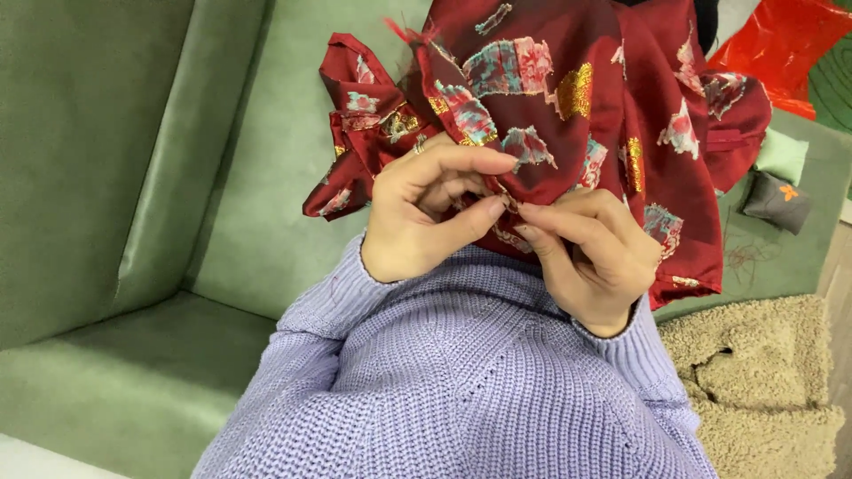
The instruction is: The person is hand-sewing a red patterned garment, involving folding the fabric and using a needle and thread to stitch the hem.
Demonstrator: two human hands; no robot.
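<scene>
Lilac ribbed-knit sweater sleeves (461, 372) fill the near edge of the head view, both forearms angling up toward the middle. Left hand (426, 213) is curled, thumb and forefinger pressed together, pinching the near hem of the dark red satin cloth with teal, pink and gold brocade patches (568, 98). Right hand (590, 257) meets it just beside, fingertips (525, 213) nipped onto that same hem, so both hands grip one small spot of fabric, nearly touching each other. Whether a needle or thread sits between those fingers is too small to tell.

That red cloth rises from the hands and spreads far and right, bunched into folds at its far-left corner, draped over the green leather sofa (115, 177), whose backrest runs along the left and whose seat lies near-left. Far right, a bright red plastic bag (781, 44) pokes into the corner. Below it on the sofa seat, a small pale green pouch (783, 155) lies touching a small dark grey pouch with an orange mark (777, 202). Near right, a tan fleecy garment (763, 372) lies crumpled beside the right sleeve.
</scene>
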